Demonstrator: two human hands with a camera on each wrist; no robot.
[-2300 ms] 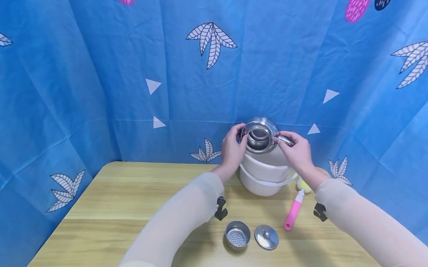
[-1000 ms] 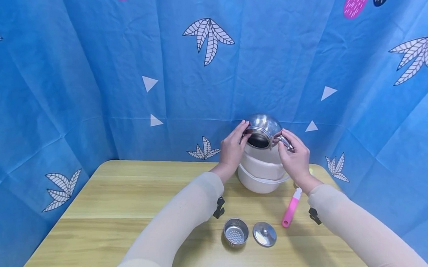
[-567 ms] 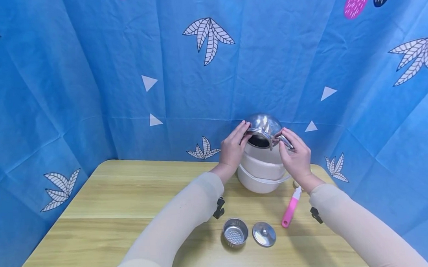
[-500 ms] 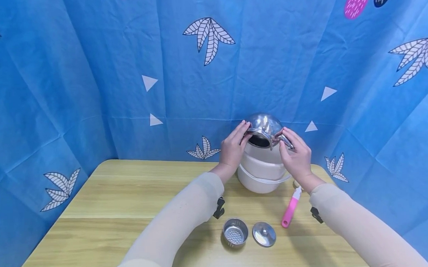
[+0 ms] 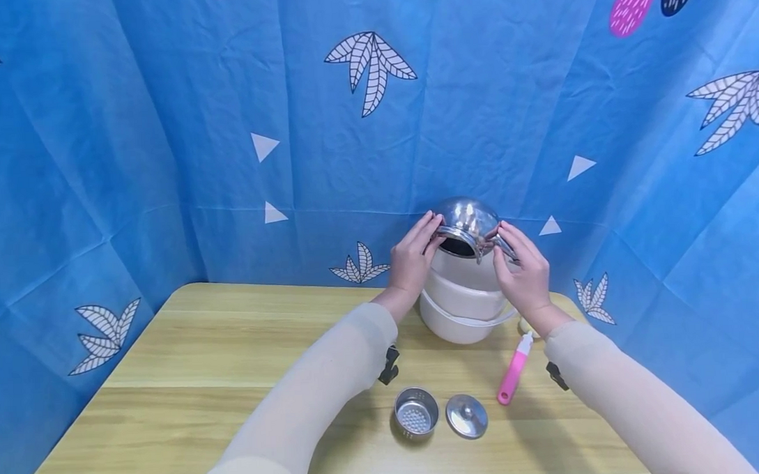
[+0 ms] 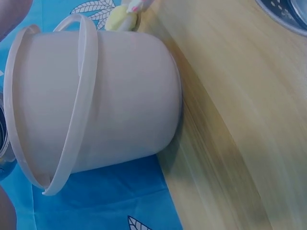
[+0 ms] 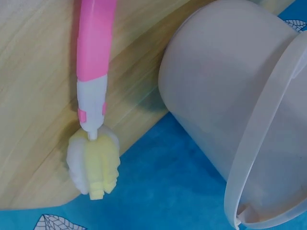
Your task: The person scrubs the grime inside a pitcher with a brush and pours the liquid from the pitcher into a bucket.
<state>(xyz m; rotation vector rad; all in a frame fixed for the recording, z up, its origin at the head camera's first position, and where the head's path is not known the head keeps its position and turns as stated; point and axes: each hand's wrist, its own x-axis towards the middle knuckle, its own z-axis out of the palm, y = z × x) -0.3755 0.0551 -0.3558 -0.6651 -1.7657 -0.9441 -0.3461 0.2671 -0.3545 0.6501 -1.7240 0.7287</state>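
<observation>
A shiny steel teapot [image 5: 469, 216] is tipped over the white bucket [image 5: 463, 300], its dark round mouth facing down and toward me. My left hand [image 5: 412, 260] grips its left side, thumb near the rim. On the other side, my right hand [image 5: 523, 270] pinches a slim metal part that sticks out; whether that is spout or handle I cannot tell. Only a sliver of the teapot shows at the edge of the left wrist view. The bucket's inside is mostly hidden in the head view; part of its inner wall shows in the right wrist view.
A perforated steel strainer basket [image 5: 417, 411] and a round knobbed lid [image 5: 466, 416] lie on the wooden table [image 5: 233, 354]. Right of the bucket lies a pink-handled sponge brush [image 7: 93, 62] with a yellow and white head. Blue patterned cloth [image 5: 352, 161] hangs behind.
The teapot has tilted further: its mouth faced me at first and now points more downward, with its rounded body uppermost. Both hands have kept hold of it and risen slightly.
</observation>
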